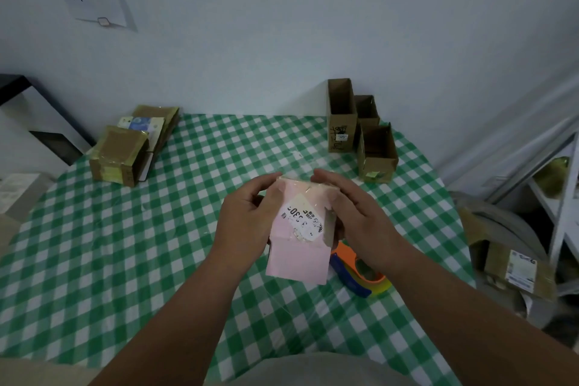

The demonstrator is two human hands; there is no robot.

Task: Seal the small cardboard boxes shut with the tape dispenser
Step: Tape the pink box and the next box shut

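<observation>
Pink box (297, 238) | both hands grip it: left (247, 222), right (357, 216)

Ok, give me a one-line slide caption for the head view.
Left hand and right hand hold a small pink cardboard box above the orange-and-blue tape dispenser.

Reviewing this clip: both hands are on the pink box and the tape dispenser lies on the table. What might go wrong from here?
1. Both the left hand and right hand grip the pink box; freeing one to fetch the tape dispenser may let the open bottom flap swing wider.
2. The dispenser lies partly hidden under the right forearm, so the arm might knock it.
3. Tape may cover the white label.
</observation>
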